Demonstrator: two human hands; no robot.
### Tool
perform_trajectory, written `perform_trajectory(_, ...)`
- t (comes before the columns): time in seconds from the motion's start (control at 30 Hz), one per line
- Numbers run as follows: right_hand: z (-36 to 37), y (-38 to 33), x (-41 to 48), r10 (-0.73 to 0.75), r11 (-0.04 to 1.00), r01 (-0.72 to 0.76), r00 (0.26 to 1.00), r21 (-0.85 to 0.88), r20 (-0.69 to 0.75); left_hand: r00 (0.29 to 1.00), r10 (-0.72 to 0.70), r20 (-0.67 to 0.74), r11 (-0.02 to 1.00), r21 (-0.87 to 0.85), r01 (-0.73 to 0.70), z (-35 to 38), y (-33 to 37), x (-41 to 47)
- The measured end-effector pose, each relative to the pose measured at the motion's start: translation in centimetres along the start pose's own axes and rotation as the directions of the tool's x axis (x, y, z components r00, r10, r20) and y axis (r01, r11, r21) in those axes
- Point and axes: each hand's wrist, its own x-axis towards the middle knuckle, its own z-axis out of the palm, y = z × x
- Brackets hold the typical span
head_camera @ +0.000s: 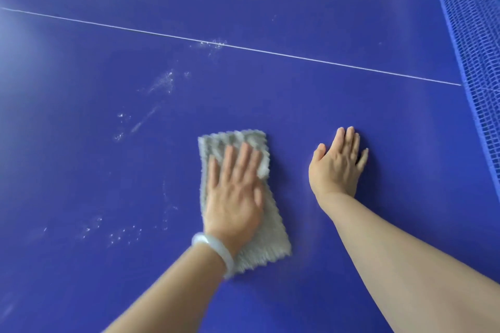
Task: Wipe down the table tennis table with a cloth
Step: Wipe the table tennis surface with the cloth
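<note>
A blue table tennis table (297, 105) fills the view. A grey ribbed cloth (270, 238) lies flat on it, folded into a long rectangle. My left hand (234, 197) presses flat on the cloth with straight fingers; a pale bangle circles that wrist. My right hand (336, 165) rests flat on the bare table surface to the right of the cloth, fingers straight and close together. White dusty smudges (162, 82) mark the table to the left of and beyond the cloth.
A thin white centre line (270, 51) crosses the table from left to right. The blue net (476, 57) runs along the right side. More white specks (119, 235) lie near my left forearm.
</note>
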Motion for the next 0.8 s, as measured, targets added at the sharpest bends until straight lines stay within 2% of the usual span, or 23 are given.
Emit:
perform_trajectory(0.03, 0.0, 0.0, 0.0, 0.002, 1.000, -0.002, 1.000, 0.010, 0.001, 0.993, 0.113, 0.021, 0.993, -0.025, -0.112, 0.8, 2.1, -2.7)
perform_trajectory(0.1, -0.1, 0.0, 0.0, 0.001, 0.999, -0.001, 1.000, 0.034, -0.003, 0.935, 0.333, 0.122, 0.942, -0.086, -0.324, 1.3, 5.0, -7.9)
perform_trajectory(0.17, -0.2, 0.0, 0.0, -0.008, 0.999, 0.008, 1.000, 0.047, -0.012, 0.875, 0.458, 0.157, 0.889, -0.057, -0.455, 0.9, 3.4, -9.5)
perform_trajectory(0.2, -0.2, 0.0, 0.1, -0.007, 0.999, 0.007, 1.000, 0.047, -0.011, 0.889, 0.437, 0.137, 0.898, -0.019, -0.439, 0.5, 1.3, -8.8)
perform_trajectory(0.23, -0.2, 0.1, 0.1, -0.004, 0.999, 0.005, 1.000, 0.042, -0.007, 0.932, 0.342, 0.122, 0.938, 0.011, -0.346, 0.0, -1.3, -7.9)
perform_trajectory(0.3, 0.0, 0.2, 0.1, -0.006, 0.999, 0.006, 1.000, 0.031, -0.009, 0.999, 0.033, 0.042, 0.998, 0.058, -0.035, -1.6, -6.7, -5.5)
perform_trajectory(0.37, -0.1, 0.2, 0.0, -0.013, 0.998, 0.014, 1.000, 0.066, -0.008, 0.984, -0.179, 0.017, 0.982, 0.057, 0.178, -2.8, -9.8, -4.4)
perform_trajectory(0.47, -1.1, 0.6, 0.0, -0.022, 0.983, 0.019, 1.000, 0.184, 0.014, 0.981, -0.195, 0.020, 0.979, 0.071, 0.193, -2.4, -9.8, -4.3)
perform_trajectory(0.57, -2.9, 1.7, -1.7, -0.143, 0.956, 0.107, 0.983, 0.272, 0.116, 0.980, -0.197, 0.018, 0.978, 0.070, 0.195, -2.4, -9.8, -4.2)
perform_trajectory(0.7, -3.5, 5.4, -10.8, -0.246, 0.965, 0.238, 0.967, 0.106, 0.062, 0.984, -0.175, 0.031, 0.984, 0.049, 0.174, -2.3, -10.1, -4.2)
perform_trajectory(0.8, -2.7, 7.9, -15.6, -0.214, 0.963, 0.205, 0.976, 0.172, 0.036, 0.978, -0.203, 0.054, 0.977, 0.079, 0.198, -2.4, -10.0, -4.2)
